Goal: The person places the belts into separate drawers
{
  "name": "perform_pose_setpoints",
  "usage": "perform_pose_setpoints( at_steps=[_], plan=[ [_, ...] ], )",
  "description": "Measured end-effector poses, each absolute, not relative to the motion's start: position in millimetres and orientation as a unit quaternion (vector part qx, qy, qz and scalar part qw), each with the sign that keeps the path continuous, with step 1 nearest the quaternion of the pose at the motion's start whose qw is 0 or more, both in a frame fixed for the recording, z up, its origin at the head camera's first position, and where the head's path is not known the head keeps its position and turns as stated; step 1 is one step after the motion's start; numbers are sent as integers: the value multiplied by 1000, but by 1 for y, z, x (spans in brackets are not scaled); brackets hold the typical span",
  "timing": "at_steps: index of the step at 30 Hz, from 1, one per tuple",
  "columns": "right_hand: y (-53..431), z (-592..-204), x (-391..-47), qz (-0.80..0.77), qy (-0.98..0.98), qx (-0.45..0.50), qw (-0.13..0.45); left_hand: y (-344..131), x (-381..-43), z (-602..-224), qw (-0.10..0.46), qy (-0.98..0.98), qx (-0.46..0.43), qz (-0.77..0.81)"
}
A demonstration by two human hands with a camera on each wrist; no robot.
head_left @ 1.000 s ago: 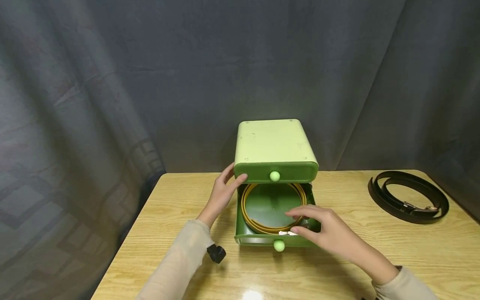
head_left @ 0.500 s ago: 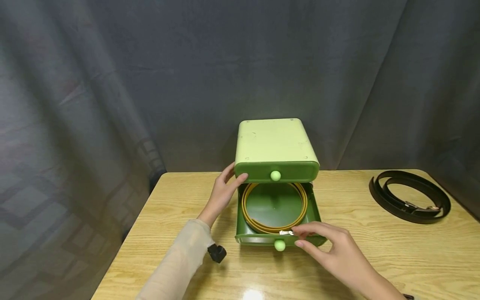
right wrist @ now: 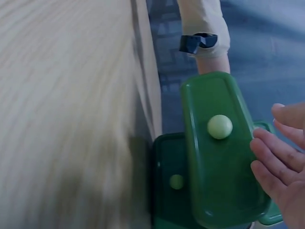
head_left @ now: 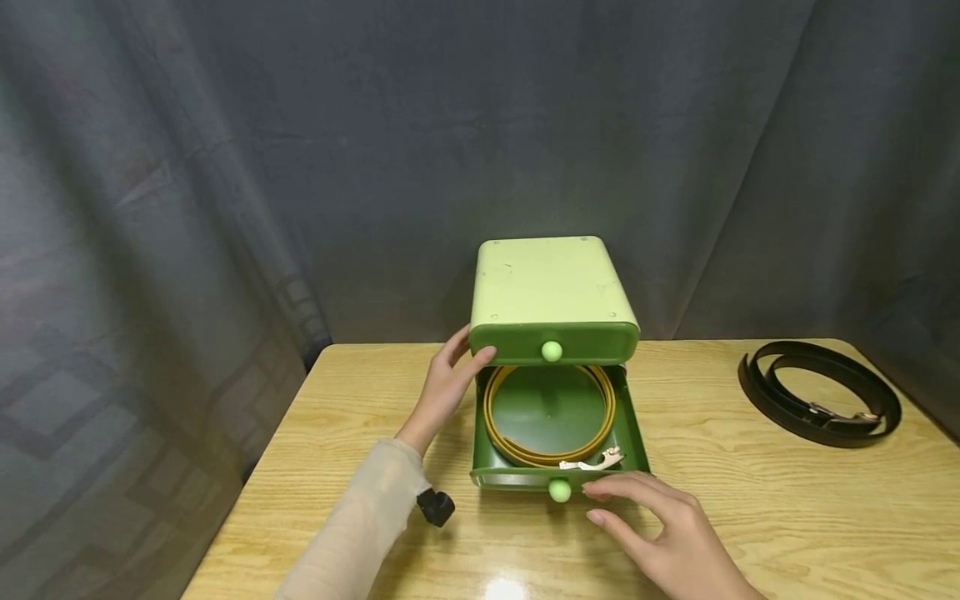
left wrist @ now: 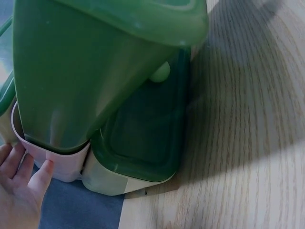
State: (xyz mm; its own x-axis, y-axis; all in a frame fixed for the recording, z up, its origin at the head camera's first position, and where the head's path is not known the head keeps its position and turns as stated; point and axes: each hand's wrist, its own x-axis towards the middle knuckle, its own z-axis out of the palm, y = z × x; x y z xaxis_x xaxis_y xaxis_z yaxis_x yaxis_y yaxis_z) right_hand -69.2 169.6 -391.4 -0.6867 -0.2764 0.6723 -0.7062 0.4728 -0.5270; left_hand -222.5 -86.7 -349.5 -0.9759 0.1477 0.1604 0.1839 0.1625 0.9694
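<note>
A small drawer cabinet with a pale green top stands on the table. Its upper drawer is closed; the one below, an open green drawer, holds a coiled yellow belt whose metal buckle lies at the front right. My left hand rests against the cabinet's left side, thumb at the upper drawer's front edge. My right hand is just in front of the open drawer, right of its knob, thumb and fingers apart with nothing between them.
A coiled black belt lies at the right on the wooden table. A closed lower drawer shows beneath the open one in the right wrist view. A grey curtain hangs behind the table.
My right hand has drawn back from inside the drawer toward me, uncovering the buckle and the drawer's right front corner. The left hand, cabinet and yellow coil stay put.
</note>
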Motion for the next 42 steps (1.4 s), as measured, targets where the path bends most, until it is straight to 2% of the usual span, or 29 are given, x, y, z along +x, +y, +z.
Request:
perform_pose_setpoints(
  at_steps=[5,14,29,42],
  plan=[
    [166,-406,-71,424,-812,302,266,-86,-221,-349,15,-762,-108,-638],
    [157,-416,-71,437,-830,268,220,-86,-220,-349,16,-762,-109,-638],
    [149,-419,-75,441,-841,255,181,-87,-222,-349,15,-766,-109,-634],
    [143,-422,-79,462,-829,238,205,-87,-221,-348,10,-768,-110,-631]
  ],
)
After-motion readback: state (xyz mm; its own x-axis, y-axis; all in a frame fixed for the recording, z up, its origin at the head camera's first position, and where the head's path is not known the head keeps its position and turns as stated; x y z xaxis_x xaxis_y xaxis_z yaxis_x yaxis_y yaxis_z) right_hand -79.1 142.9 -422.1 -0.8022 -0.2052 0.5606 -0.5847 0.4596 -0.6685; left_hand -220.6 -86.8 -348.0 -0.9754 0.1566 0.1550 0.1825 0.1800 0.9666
